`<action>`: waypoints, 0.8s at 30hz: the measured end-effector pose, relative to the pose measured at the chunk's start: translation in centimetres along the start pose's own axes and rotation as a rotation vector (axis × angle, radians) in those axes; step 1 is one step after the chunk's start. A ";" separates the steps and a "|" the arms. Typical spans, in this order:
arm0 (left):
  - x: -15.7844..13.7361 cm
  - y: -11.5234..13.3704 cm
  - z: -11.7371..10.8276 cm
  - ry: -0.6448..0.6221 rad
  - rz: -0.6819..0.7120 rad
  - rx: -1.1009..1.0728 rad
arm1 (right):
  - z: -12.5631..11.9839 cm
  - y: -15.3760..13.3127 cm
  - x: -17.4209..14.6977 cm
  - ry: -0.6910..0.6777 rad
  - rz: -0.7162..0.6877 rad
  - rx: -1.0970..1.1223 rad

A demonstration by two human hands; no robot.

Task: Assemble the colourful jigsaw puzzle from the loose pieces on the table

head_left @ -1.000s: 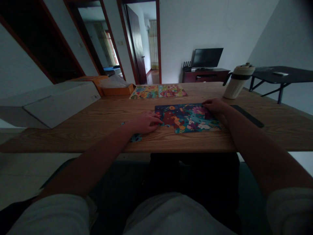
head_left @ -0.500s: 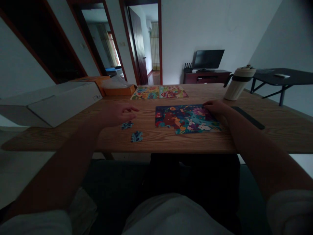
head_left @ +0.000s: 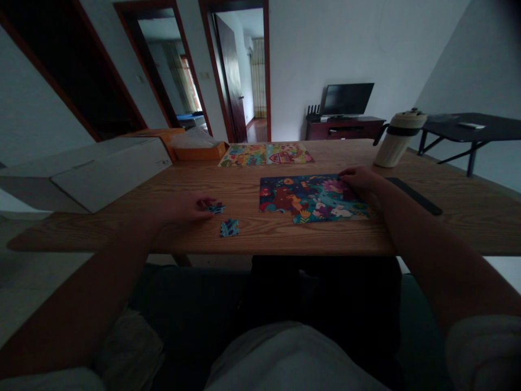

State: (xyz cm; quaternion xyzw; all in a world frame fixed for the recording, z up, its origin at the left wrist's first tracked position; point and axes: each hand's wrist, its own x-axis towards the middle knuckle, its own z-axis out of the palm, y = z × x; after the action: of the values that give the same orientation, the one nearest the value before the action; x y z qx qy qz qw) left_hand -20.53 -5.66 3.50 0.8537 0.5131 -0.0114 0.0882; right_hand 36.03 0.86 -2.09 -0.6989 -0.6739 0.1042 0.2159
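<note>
As I watched over my remote feed, the left hand (head_left: 193, 207) had swung away from the puzzle and dropped to the far loose piece (head_left: 217, 208), touching it; I couldn't tell if it pinched. The near loose piece (head_left: 230, 227) lay alone. Right of both, the puzzle (head_left: 303, 196) remained unfilled at its near left corner. The right hand (head_left: 360, 178) stayed on its far right, grip unclear.

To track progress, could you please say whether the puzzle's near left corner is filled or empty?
Empty: the puzzle has a notch there, exposing the table; a loose piece lies to its left.
</note>
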 end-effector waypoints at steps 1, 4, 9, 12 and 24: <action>0.3 0.2 -0.2 0.003 -0.023 0.004 | 0.0 -0.1 0.0 -0.001 0.020 0.002; 1.0 1.3 -0.6 0.068 -0.048 0.070 | 0.0 -0.2 0.0 -0.009 0.073 0.008; 2.1 5.6 -0.4 0.221 0.077 0.105 | 0.1 0.0 0.1 -0.019 0.047 0.018; 2.8 9.0 0.5 0.277 0.266 0.011 | 0.0 0.0 0.1 -0.029 0.058 -0.010; 4.6 15.6 3.2 0.402 0.626 0.203 | 0.1 -0.2 0.4 -0.058 0.075 -0.031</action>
State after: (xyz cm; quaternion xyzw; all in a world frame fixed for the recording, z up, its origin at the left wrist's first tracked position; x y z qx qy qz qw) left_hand -4.41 -9.28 1.98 0.9586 0.2310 0.1331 -0.0998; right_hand 35.86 1.30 -2.09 -0.7235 -0.6548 0.1220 0.1816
